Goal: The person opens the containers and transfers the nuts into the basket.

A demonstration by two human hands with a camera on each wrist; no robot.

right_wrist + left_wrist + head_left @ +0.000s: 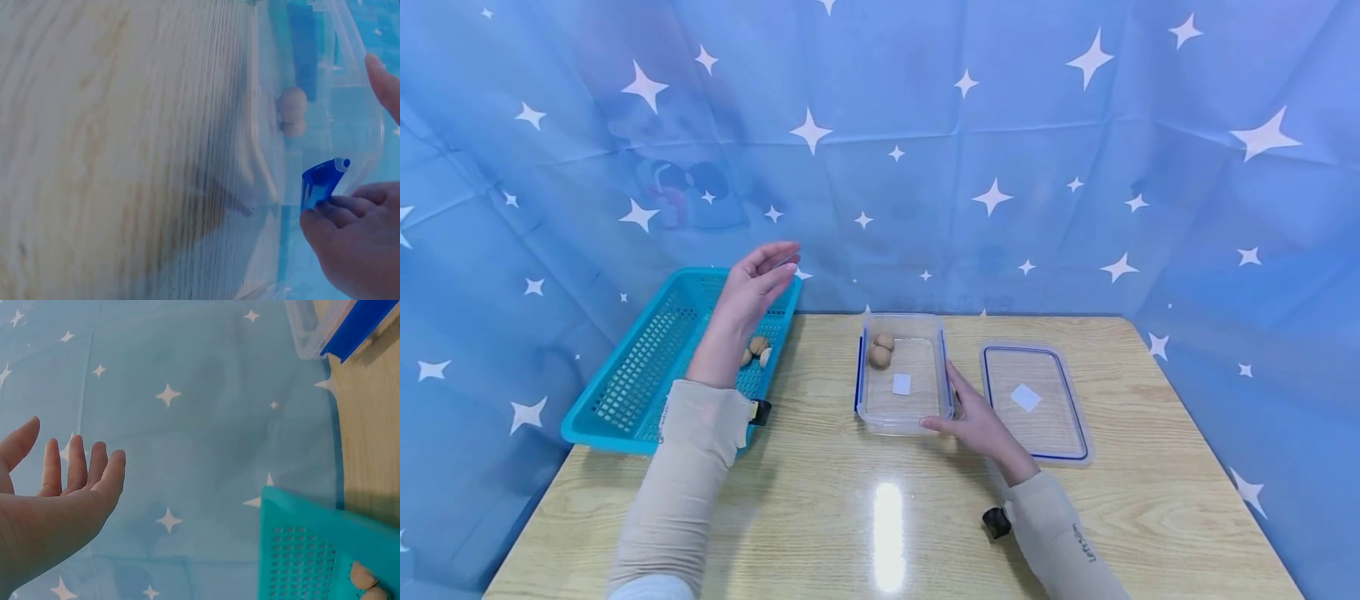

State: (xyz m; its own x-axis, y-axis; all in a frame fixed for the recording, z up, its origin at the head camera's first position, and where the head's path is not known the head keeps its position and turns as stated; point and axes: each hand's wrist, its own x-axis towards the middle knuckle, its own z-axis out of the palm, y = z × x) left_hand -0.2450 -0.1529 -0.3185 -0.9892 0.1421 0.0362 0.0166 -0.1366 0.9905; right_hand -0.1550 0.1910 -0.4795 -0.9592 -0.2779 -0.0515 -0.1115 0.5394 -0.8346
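Observation:
My left hand is raised over the right side of the turquoise basket, fingers loosely extended and nothing in them. In the left wrist view its palm and spread fingers show against the curtain. A clear plastic container with blue latches stands without its lid at mid-table, two round brown walnut-like things at its back left. My right hand holds the container's right side, thumb at the front corner. Up close, its fingers touch a blue latch. Several more walnut-like things lie in the basket.
The clear lid with a blue seal lies flat to the right of the container. White labels show on the lid and the container floor. A blue star-patterned curtain hangs behind the wooden table.

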